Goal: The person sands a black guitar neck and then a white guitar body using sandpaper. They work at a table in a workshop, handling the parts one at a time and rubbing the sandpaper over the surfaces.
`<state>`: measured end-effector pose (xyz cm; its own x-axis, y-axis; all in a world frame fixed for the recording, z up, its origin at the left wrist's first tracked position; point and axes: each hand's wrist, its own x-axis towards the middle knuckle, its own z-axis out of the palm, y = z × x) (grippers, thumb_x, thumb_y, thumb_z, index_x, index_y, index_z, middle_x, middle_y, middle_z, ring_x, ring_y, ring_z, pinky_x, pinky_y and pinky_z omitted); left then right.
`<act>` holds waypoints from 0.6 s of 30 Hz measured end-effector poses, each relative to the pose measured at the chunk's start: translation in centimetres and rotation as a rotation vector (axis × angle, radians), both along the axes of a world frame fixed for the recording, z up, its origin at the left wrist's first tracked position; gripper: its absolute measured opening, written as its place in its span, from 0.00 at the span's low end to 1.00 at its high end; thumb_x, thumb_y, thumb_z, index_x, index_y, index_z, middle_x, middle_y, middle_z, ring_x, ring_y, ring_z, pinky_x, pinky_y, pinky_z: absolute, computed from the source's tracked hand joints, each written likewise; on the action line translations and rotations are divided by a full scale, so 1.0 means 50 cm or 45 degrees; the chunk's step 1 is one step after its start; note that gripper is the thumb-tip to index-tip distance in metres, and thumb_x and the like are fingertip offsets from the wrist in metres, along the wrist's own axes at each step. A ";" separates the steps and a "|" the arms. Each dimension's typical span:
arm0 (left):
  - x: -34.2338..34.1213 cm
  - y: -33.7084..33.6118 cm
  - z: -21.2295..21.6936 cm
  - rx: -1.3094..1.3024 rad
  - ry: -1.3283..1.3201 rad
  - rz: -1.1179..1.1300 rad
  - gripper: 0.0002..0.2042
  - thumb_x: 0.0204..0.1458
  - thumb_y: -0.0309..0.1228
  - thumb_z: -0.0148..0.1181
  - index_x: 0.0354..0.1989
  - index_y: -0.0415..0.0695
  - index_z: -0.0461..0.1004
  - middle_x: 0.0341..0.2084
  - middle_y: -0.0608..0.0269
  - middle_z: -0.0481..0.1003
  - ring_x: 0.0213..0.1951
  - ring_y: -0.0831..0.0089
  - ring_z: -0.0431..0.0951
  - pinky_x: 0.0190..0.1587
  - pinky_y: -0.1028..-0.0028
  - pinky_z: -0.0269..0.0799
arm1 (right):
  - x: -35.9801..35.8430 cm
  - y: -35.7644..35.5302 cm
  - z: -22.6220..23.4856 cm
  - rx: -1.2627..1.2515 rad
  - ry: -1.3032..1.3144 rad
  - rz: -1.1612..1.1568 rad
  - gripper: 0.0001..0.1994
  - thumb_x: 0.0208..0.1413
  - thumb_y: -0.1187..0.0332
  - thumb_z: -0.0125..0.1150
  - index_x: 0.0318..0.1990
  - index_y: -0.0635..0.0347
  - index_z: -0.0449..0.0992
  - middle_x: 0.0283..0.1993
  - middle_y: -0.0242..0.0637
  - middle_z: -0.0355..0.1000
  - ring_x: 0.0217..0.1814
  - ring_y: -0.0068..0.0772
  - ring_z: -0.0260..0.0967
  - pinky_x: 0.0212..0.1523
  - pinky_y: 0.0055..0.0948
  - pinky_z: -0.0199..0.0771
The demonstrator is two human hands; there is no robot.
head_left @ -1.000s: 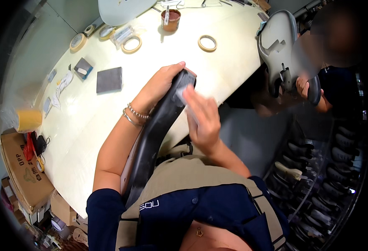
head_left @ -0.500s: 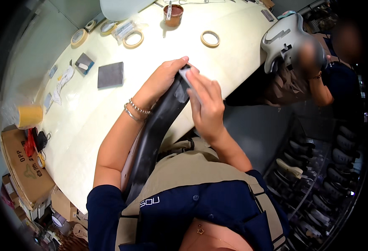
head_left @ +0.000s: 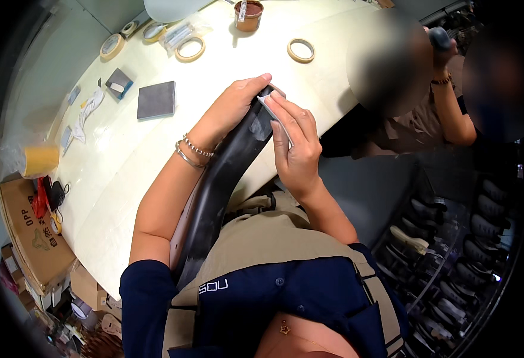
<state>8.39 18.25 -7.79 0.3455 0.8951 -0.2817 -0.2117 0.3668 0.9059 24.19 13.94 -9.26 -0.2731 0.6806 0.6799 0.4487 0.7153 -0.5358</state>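
Fingers (head_left: 298, 113) of R hand (head_left: 301, 146) lie close together, clamped w/ thumb (head_left: 280, 146) on a pale gray pad (head_left: 267, 107), which touches the top end of a dark curved piece (head_left: 214, 185) approx. ctr of frame. Piece slants down to lower-left ctr, btwn L forearm (head_left: 163, 200) & tan apron (head_left: 274, 230). L hand (head_left: 238, 101) is clamped on its top end; fingertips mostly hidden. On pale table (head_left: 125, 173): dk gray block (head_left: 156, 100) upper left, brown cup (head_left: 248, 22) top ctr, tape ring (head_left: 302, 60) nearby. Co-worker's hand (head_left: 445, 58) upper right, w/ dark object (head_left: 439, 38).
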 end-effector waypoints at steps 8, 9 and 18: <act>-0.007 0.002 -0.015 -0.049 -0.023 -0.010 0.21 0.65 0.43 0.45 0.38 0.37 0.78 0.26 0.64 0.77 0.29 0.81 0.75 0.36 0.80 0.72 | 0.002 0.006 0.007 -0.108 0.014 -0.018 0.24 0.47 0.81 0.63 0.55 0.66 0.73 0.56 0.48 0.72 0.41 0.47 0.68 0.43 0.35 0.69; -0.007 0.001 -0.019 0.010 0.013 0.019 0.22 0.65 0.44 0.45 0.38 0.37 0.79 0.26 0.65 0.77 0.29 0.81 0.75 0.36 0.80 0.72 | 0.000 -0.002 0.008 -0.062 -0.023 -0.014 0.24 0.47 0.81 0.63 0.55 0.67 0.74 0.56 0.48 0.72 0.40 0.46 0.68 0.43 0.35 0.69; -0.004 0.005 -0.029 0.075 0.044 0.053 0.22 0.65 0.44 0.45 0.37 0.37 0.79 0.26 0.65 0.77 0.30 0.81 0.75 0.37 0.79 0.72 | -0.004 -0.020 0.008 -0.055 -0.052 -0.052 0.22 0.48 0.81 0.63 0.54 0.66 0.75 0.55 0.47 0.72 0.41 0.46 0.68 0.44 0.37 0.68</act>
<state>8.21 18.49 -9.25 0.2983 0.9240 -0.2393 -0.1941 0.3042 0.9326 23.96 12.93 -8.89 -0.2717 0.7201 0.6384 0.4993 0.6726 -0.5462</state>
